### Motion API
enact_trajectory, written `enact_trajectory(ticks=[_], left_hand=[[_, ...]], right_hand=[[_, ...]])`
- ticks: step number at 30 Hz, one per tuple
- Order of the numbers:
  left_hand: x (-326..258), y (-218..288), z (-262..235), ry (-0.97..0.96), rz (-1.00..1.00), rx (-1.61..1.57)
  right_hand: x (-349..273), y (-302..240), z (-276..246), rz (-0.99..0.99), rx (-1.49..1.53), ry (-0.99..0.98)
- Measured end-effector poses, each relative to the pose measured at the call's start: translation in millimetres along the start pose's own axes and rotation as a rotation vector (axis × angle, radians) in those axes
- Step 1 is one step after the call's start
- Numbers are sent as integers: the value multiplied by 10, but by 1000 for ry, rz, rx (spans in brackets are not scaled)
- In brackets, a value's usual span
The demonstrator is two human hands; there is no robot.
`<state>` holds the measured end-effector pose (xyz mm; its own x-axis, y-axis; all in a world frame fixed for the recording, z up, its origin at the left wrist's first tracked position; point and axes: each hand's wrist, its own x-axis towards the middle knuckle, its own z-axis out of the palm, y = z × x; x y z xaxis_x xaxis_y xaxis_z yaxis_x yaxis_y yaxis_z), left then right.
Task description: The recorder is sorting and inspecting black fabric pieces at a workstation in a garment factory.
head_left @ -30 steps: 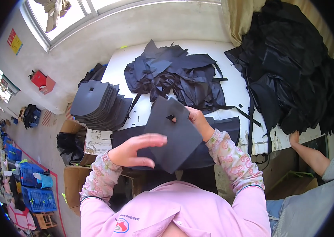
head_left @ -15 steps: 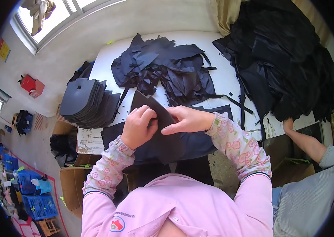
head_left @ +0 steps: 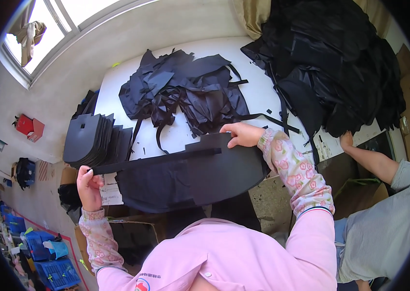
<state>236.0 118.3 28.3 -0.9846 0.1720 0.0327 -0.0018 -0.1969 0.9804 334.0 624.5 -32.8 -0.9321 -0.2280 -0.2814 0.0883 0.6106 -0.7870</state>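
Note:
My left hand (head_left: 90, 188) pinches the free end of a black strap (head_left: 166, 159). The strap runs stretched to the right and ends on a stiff black panel (head_left: 234, 167) with a rounded outline. My right hand (head_left: 244, 135) grips the upper edge of this panel between thumb and fingers. Below the strap, a dark fabric piece (head_left: 151, 186) spreads along the table's near edge; I cannot tell whether it is joined to the panel. A stack of black rounded panels (head_left: 86, 140), the front one with a small square hole, stands left of the strap.
Crumpled black fabric pieces (head_left: 185, 82) lie mid-table on the white table (head_left: 112, 92). A large heap of black fabric (head_left: 336, 63) covers the right side, where another person's hand (head_left: 346, 140) touches it. Below the table edge is a cardboard box (head_left: 142, 220).
My left hand has moved left and down, drawing the strap out straight. My right hand has moved right and slightly up; the panel has turned from upright to lying broadside.

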Motion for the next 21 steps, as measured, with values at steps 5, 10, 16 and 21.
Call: enact_trajectory(ticks=[5,10,16,21], left_hand=[[235,-362,-932,105,13,676],[309,-195,892,-412,505,1021],[795,-761,2336,-1362,112,816],[802,-999,2695,-1526,-102,690]], right_hand=[[-87,71,11,29,-207,103],[-224,-193,40,-19,-348,191],[-350,-589,143,-145,-469,262],[-452,-783,157,-161,-559,330]])
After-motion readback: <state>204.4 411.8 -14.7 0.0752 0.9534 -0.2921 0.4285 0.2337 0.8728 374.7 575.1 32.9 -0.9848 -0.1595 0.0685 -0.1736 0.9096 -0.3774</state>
